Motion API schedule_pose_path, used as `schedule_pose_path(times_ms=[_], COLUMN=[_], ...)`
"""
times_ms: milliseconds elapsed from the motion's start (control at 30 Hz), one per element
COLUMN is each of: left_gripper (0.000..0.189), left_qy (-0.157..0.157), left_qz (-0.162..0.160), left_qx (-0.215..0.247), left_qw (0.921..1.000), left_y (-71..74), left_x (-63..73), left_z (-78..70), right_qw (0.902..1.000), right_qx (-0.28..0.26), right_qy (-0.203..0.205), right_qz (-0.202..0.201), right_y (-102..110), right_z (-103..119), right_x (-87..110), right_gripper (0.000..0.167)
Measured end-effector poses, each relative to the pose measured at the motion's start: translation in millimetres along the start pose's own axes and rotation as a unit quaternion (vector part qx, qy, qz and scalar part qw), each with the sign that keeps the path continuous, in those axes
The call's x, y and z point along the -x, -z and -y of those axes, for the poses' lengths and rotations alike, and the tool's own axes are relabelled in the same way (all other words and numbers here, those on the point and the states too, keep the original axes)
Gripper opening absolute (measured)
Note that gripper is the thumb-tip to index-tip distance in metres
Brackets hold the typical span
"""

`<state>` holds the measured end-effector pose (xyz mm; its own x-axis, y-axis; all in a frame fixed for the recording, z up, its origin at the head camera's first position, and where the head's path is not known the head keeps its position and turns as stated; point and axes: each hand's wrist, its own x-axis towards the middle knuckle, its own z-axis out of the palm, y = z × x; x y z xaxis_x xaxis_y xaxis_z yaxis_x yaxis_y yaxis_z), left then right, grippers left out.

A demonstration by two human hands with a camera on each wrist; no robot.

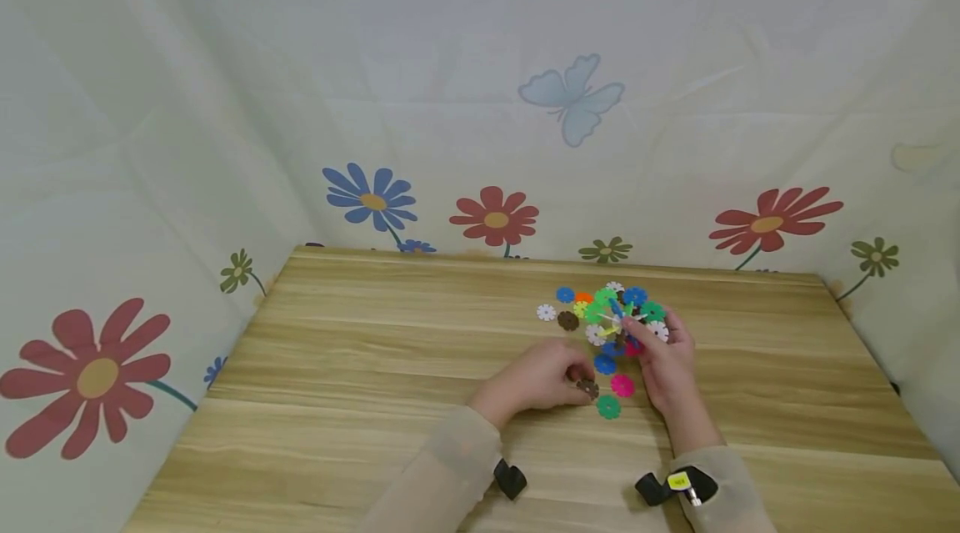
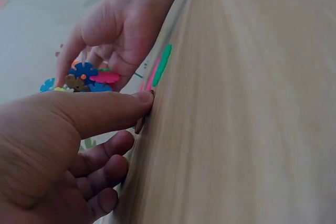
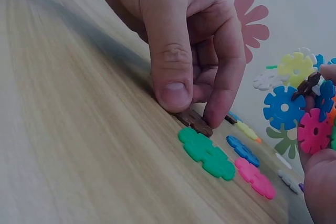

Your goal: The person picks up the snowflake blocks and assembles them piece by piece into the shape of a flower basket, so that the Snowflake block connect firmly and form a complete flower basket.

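Pinching a brown disc (image 1: 588,389): left hand (image 1: 546,374).
Right hand (image 1: 669,362) grips a cluster (image 1: 617,323); green disc (image 1: 609,407), pink disc (image 1: 622,385) lie near.

We can read no text with certainty. We see a yellow label (image 1: 679,480) on the black wrist camera (image 1: 651,490) at the right sleeve (image 1: 731,500), its dark characters too small to decipher.

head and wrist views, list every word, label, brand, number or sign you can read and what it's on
No text can be read for certain.
Yellow label on the black wrist gear by the right sleeve: dark marks, too small and blurred to read.
Plastic flower pieces: no lettering visible.
Backdrop: printed pictures, no words visible.
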<state>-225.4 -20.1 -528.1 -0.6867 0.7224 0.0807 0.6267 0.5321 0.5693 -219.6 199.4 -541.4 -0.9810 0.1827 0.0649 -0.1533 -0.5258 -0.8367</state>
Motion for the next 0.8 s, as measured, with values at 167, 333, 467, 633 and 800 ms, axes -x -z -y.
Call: schedule_pose_path(times_ms=[167, 333, 467, 633, 800], left_gripper=[0.020, 0.018, 0.011, 0.009, 0.015], left_qy=[0.013, 0.030, 0.055, 0.099, 0.102], left_qz=[0.008, 0.003, -0.048, -0.156, -0.251], left_qx=[0.023, 0.081, 0.127, 0.175, 0.198], left_qw=[0.9996, 0.9963, 0.9893, 0.9671, 0.9421], left_y=[1.6, 8.2, 21.2, 36.6, 45.0], left_x=[1.0, 4.8, 8.9, 13.5, 12.2], left_z=[3.1, 12.7, 18.1, 16.9, 7.1], right_qw=[0.9999, 0.9998, 0.9993, 0.9977, 0.9922], right_qx=[0.009, 0.021, 0.036, 0.067, 0.120], right_qy=[0.004, -0.006, -0.013, -0.009, 0.011], right_qz=[0.004, 0.001, 0.003, -0.006, -0.033], right_y=[-1.5, -2.5, -3.5, -7.3, -15.3], right_z=[-1.4, -1.0, -1.8, -4.8, -8.0], right_x=[0.4, 2.0, 3.2, 3.9, 5.2], right_gripper=[0.033, 0.032, 0.032, 0.036, 0.043])
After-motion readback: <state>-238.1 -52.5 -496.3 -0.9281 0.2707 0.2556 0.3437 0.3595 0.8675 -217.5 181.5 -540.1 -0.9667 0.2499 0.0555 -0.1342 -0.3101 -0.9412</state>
